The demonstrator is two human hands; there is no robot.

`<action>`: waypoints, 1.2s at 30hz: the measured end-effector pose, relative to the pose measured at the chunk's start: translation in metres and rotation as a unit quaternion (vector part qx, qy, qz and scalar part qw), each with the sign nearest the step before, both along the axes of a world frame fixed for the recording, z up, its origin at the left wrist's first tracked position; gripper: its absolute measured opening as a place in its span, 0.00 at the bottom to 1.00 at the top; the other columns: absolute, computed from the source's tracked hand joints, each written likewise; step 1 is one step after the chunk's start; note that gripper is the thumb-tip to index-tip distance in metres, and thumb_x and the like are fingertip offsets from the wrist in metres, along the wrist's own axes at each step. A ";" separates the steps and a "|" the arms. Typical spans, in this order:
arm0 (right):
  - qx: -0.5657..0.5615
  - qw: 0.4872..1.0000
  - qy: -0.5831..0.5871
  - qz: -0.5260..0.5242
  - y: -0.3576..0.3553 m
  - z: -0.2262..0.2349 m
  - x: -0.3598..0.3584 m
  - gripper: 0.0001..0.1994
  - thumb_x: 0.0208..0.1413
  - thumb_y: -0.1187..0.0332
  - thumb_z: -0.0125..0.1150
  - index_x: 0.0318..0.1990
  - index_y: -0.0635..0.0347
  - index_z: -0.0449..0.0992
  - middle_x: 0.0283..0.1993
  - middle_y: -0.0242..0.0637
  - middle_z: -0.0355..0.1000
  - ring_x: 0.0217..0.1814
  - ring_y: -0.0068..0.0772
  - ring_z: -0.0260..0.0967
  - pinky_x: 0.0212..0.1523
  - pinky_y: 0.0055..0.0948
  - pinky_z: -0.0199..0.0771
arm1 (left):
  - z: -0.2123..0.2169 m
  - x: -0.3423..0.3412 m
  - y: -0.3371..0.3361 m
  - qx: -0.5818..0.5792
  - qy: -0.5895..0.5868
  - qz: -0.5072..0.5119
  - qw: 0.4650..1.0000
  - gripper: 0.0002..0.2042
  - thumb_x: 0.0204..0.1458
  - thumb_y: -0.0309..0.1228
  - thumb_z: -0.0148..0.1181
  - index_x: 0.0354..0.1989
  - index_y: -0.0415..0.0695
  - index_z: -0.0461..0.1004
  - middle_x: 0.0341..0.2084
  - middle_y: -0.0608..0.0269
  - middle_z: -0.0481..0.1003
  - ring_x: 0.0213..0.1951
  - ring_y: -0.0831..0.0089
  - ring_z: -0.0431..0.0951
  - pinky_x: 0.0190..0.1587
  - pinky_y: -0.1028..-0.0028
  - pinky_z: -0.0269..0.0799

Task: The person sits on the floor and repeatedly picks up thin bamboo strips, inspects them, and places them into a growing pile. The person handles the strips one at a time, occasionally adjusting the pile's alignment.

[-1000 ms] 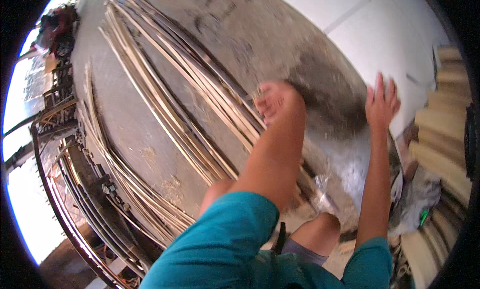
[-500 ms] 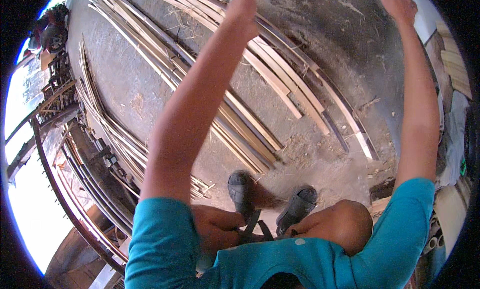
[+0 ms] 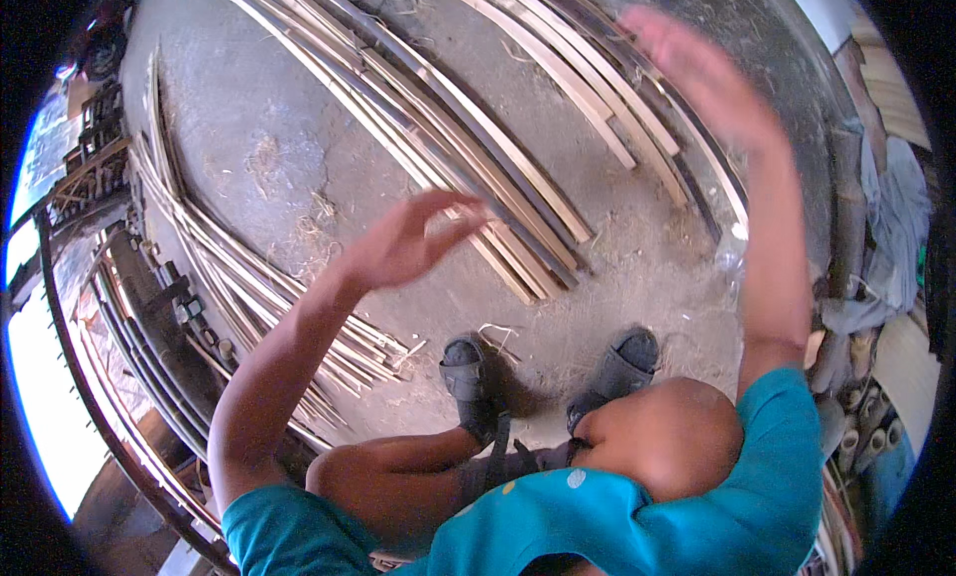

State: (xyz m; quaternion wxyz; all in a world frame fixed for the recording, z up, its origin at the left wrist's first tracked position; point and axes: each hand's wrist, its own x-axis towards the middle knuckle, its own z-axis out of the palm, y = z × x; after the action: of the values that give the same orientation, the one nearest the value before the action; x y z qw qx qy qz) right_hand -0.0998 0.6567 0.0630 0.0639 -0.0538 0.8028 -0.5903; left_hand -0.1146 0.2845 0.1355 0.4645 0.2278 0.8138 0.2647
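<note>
My left hand [image 3: 406, 239] is raised over the concrete floor with fingers loosely spread and nothing in it. My right hand [image 3: 702, 70] is lifted higher, blurred, fingers apart and empty. Under both hands lies a long bundle of split bamboo strips [image 3: 498, 138] running diagonally across the floor. A second, thinner pile of bamboo strips [image 3: 239, 277] lies to the left. My feet in dark sandals [image 3: 468, 372] stand near the ends of the strips, and my knees and teal shirt fill the lower part of the picture.
The concrete floor [image 3: 269, 158] is scattered with fibres and shavings. Dark curved rails [image 3: 139, 307] run along the left edge. Cloth [image 3: 891, 228] and short bamboo tube ends [image 3: 856, 427] sit at the right.
My left hand has dropped from the far strips back toward my body. My right hand has pulled in from the top edge. The view has tilted further down onto my knees.
</note>
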 end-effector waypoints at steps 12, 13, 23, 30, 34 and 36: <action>-0.377 0.766 -0.334 0.400 -0.092 0.105 0.232 0.24 0.64 0.51 0.47 0.55 0.63 0.73 0.62 0.50 0.65 0.64 0.47 0.61 0.63 0.41 0.59 | 0.047 0.158 -0.176 0.434 -0.480 0.158 0.746 0.31 0.56 0.50 0.47 0.52 0.30 0.72 0.52 0.34 0.70 0.57 0.48 0.71 0.64 0.54 0.56; -0.242 0.809 -0.354 0.402 -0.093 0.086 0.248 0.24 0.64 0.51 0.47 0.53 0.63 0.74 0.57 0.49 0.69 0.60 0.46 0.66 0.60 0.40 0.63 | 0.049 0.173 -0.189 0.414 -0.479 0.196 0.749 0.32 0.56 0.51 0.47 0.52 0.29 0.72 0.52 0.34 0.70 0.56 0.47 0.70 0.64 0.54 0.56; 0.346 0.933 -0.043 -0.089 -0.160 -0.080 0.151 0.23 0.54 0.57 0.61 0.54 0.61 0.69 0.50 0.54 0.69 0.54 0.55 0.67 0.53 0.47 0.70 | 0.109 0.202 -0.226 0.496 -0.234 0.129 0.826 0.42 0.57 0.64 0.37 0.43 0.28 0.76 0.34 0.36 0.78 0.42 0.42 0.78 0.51 0.46 0.68; 0.371 0.918 -0.124 -0.072 -0.190 -0.090 0.122 0.25 0.52 0.59 0.61 0.53 0.63 0.63 0.53 0.60 0.63 0.55 0.64 0.64 0.53 0.50 0.69 | 0.132 0.168 -0.235 0.543 -0.179 0.170 0.803 0.45 0.54 0.62 0.47 0.63 0.27 0.56 0.39 0.34 0.75 0.46 0.48 0.77 0.55 0.54 0.67; 0.343 0.928 -0.093 -0.112 -0.192 -0.065 0.116 0.21 0.51 0.64 0.59 0.50 0.61 0.63 0.44 0.56 0.70 0.47 0.57 0.71 0.47 0.48 0.72 | 0.103 0.128 -0.196 0.442 -0.207 0.141 0.862 0.37 0.58 0.54 0.48 0.65 0.34 0.56 0.45 0.41 0.75 0.49 0.56 0.76 0.54 0.60 0.68; 0.245 0.956 -0.103 -0.124 -0.174 -0.047 0.115 0.23 0.52 0.63 0.57 0.54 0.61 0.63 0.38 0.55 0.72 0.41 0.55 0.72 0.44 0.47 0.72 | 0.084 0.112 -0.171 0.325 -0.137 0.135 0.926 0.32 0.61 0.49 0.49 0.64 0.35 0.59 0.46 0.45 0.75 0.51 0.58 0.74 0.58 0.59 0.65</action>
State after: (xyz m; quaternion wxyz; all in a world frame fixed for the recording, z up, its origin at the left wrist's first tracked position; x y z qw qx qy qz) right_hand 0.0152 0.4825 0.0156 0.0835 0.1247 0.9123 -0.3811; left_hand -0.0021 0.1136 0.2194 0.4320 0.2156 0.6344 0.6036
